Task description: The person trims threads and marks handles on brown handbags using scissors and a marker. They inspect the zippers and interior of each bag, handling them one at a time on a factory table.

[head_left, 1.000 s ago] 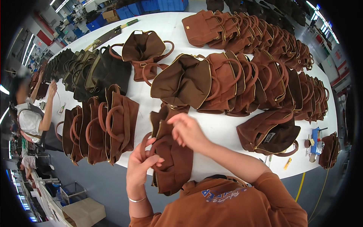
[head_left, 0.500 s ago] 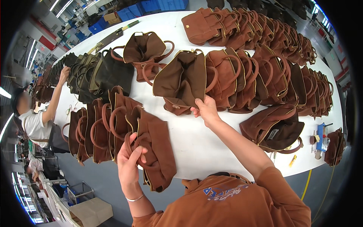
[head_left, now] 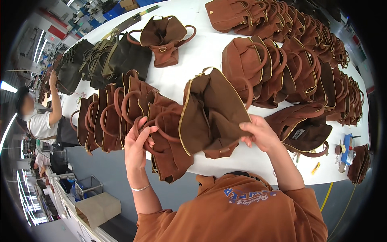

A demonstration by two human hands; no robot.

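The open bag point(head_left: 211, 107) gapes mid-frame, stretching up and left from the right hand point(head_left: 260, 133), the nearer one, which pinches its lower-right edge. The left hand point(head_left: 139, 141) clasps a russet bag point(head_left: 173, 159) by its handle. The white table point(head_left: 246, 167) lies beneath; a co-worker point(head_left: 42, 123) stands far left.

Matt, cloth-like brown lining point(head_left: 198, 117) in the open bag point(head_left: 219, 125), shiny gold metal zip point(head_left: 179, 128), smooth white tabletop point(head_left: 201, 52)

on the table point(head_left: 201, 44), a bag row point(head_left: 115, 117) stands frame left, another row point(head_left: 300, 90) frame right, with one bag point(head_left: 229, 113) between them.
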